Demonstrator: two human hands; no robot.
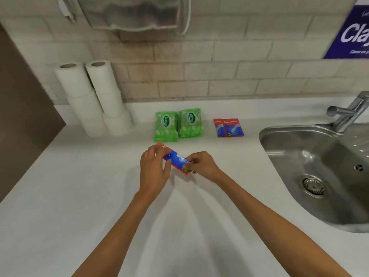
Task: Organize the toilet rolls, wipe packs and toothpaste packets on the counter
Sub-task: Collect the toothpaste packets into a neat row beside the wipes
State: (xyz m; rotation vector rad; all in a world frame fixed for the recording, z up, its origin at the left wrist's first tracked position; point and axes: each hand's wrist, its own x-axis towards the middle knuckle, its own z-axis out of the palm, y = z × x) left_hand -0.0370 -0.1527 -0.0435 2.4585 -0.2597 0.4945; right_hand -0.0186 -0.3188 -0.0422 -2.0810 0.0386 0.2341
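Both hands hold one red and blue toothpaste packet (175,158) just above the white counter (79,196). My left hand (153,166) pinches its upper left end and my right hand (201,165) pinches its lower right end. Two more toothpaste packets (228,127) lie side by side, overlapping, near the wall. Left of them, two green wipe packs (178,124) stand next to each other. White toilet rolls are piled in two stacks (93,100) in the back left corner.
A steel sink (319,172) with a tap (349,110) fills the right side. A paper dispenser (135,15) hangs on the tiled wall above. A dark panel (20,116) borders the counter on the left. A purple sign (353,33) is at the upper right.
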